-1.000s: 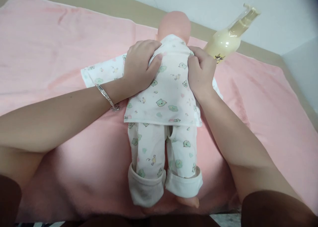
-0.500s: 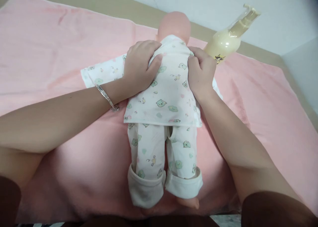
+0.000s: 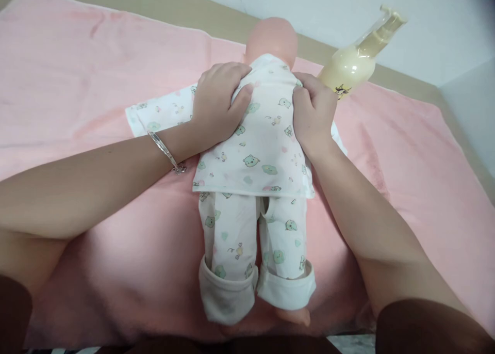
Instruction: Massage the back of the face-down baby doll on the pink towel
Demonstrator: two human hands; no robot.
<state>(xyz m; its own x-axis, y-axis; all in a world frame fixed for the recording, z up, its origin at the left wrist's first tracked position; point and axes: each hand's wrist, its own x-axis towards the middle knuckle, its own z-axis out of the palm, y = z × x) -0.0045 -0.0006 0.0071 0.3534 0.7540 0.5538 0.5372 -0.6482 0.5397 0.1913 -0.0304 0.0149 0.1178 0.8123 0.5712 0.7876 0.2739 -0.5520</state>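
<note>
A baby doll (image 3: pixel 263 137) lies with its bald head pointing away from me, its face out of sight. It wears a white top and trousers printed with green animals and clouds; the trouser cuffs are rolled up, and a foot shows under the right cuff. My left hand (image 3: pixel 220 103) wraps over the doll's left-side shoulder and upper body, thumb on the top. On the other side, my right hand (image 3: pixel 314 111) grips the shoulder with its fingers curled. Some fingertips of both hands are hidden. A bangle (image 3: pixel 164 148) circles my left wrist.
A pink blanket (image 3: pixel 58 85) lies under the doll. Behind my right hand stands a pale yellow pump bottle (image 3: pixel 350 65) with a printed figure. A beige edge (image 3: pixel 185 5) runs along the back against a white wall (image 3: pixel 309 8).
</note>
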